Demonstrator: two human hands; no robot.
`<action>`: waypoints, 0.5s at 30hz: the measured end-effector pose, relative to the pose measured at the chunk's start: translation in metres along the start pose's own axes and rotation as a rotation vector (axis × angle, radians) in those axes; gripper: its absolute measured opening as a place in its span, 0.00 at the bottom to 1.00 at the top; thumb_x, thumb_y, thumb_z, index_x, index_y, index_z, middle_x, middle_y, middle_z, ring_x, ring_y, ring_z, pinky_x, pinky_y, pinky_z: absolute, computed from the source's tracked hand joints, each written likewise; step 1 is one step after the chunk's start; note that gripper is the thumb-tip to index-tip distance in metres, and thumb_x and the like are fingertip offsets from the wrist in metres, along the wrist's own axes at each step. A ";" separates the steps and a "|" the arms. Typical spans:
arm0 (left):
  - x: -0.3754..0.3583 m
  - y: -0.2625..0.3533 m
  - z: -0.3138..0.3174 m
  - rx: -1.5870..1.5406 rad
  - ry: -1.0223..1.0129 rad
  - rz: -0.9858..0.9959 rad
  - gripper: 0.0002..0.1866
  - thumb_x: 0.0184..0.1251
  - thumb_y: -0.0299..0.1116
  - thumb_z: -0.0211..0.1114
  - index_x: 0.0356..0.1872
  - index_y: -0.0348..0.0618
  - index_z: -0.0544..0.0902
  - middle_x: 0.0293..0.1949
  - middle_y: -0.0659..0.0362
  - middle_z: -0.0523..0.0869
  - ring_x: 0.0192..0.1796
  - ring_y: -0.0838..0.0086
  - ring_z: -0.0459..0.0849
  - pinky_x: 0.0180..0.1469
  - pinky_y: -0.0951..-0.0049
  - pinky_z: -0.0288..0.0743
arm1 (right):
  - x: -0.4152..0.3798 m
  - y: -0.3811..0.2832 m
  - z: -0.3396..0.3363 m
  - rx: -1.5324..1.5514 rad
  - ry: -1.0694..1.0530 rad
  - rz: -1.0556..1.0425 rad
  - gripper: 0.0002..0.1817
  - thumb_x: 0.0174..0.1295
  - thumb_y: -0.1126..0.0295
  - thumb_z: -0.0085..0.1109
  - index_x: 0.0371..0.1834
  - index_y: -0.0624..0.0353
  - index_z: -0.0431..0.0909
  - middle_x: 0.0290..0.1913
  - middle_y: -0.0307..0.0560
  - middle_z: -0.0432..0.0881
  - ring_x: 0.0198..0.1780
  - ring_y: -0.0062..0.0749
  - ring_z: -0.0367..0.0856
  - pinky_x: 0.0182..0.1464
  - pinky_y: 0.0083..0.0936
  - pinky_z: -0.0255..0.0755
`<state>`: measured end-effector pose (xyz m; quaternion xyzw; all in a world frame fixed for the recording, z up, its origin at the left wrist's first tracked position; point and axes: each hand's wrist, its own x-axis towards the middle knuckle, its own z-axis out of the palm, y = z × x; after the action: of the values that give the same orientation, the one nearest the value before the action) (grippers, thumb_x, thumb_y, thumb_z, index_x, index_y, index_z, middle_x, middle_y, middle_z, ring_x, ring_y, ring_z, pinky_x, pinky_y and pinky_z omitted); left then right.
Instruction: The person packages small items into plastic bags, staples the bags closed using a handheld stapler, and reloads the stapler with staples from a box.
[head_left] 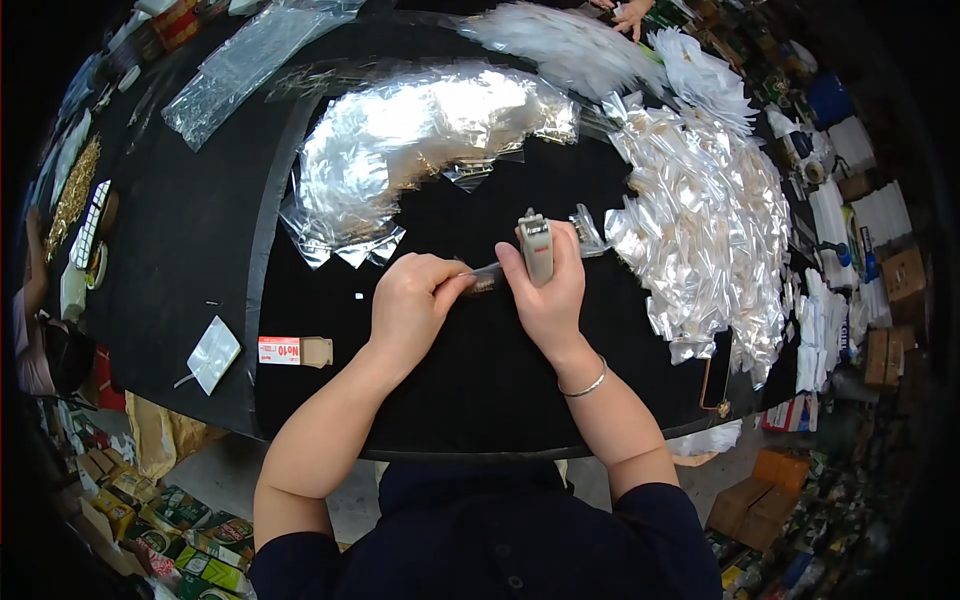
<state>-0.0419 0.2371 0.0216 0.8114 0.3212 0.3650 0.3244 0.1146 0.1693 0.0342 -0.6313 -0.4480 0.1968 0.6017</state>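
Note:
My left hand (412,302) pinches one end of a small clear plastic packet (486,278), which has something brownish in it. A pale grey stapler (538,252) is gripped in my right hand (556,300), close to the other end of that packet. Whether the stapler's jaws touch the plastic is hidden by my fingers. Just past my right hand lies another clear packet (588,235). Beyond both hands, a curved spread of flat shiny packets (360,140) covers the black tabletop (440,390). To the right is a big heap of folded shiny packets (700,230).
A red and white staple box (282,350) lies open at left, near a white diamond-shaped object (213,355). Clear plastic sheeting (250,70) and a pile of clear bags (570,45) lie at the far side. Another person's hand (630,15) shows at the top.

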 end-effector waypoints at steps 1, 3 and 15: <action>-0.001 0.001 0.001 0.000 0.001 0.002 0.05 0.54 0.27 0.74 0.31 0.40 0.88 0.28 0.56 0.87 0.32 0.62 0.84 0.36 0.65 0.77 | 0.002 0.000 0.000 -0.075 0.006 -0.212 0.13 0.60 0.74 0.69 0.44 0.62 0.76 0.32 0.37 0.77 0.34 0.25 0.78 0.38 0.22 0.72; -0.004 0.007 0.004 -0.028 -0.016 0.002 0.05 0.53 0.27 0.74 0.30 0.39 0.88 0.28 0.56 0.87 0.32 0.62 0.83 0.36 0.65 0.77 | 0.002 0.000 0.001 -0.149 0.015 -0.424 0.12 0.59 0.75 0.69 0.43 0.62 0.76 0.31 0.38 0.77 0.34 0.27 0.78 0.37 0.24 0.72; -0.010 0.012 0.011 -0.323 -0.063 -0.209 0.08 0.62 0.26 0.71 0.41 0.35 0.86 0.29 0.55 0.87 0.30 0.71 0.85 0.34 0.73 0.77 | 0.018 -0.006 -0.026 -0.701 0.257 -0.668 0.12 0.56 0.73 0.71 0.40 0.60 0.78 0.36 0.47 0.81 0.36 0.36 0.80 0.39 0.29 0.71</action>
<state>-0.0349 0.2197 0.0214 0.7219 0.3307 0.3506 0.4965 0.1423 0.1679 0.0499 -0.6366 -0.5871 -0.2486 0.4338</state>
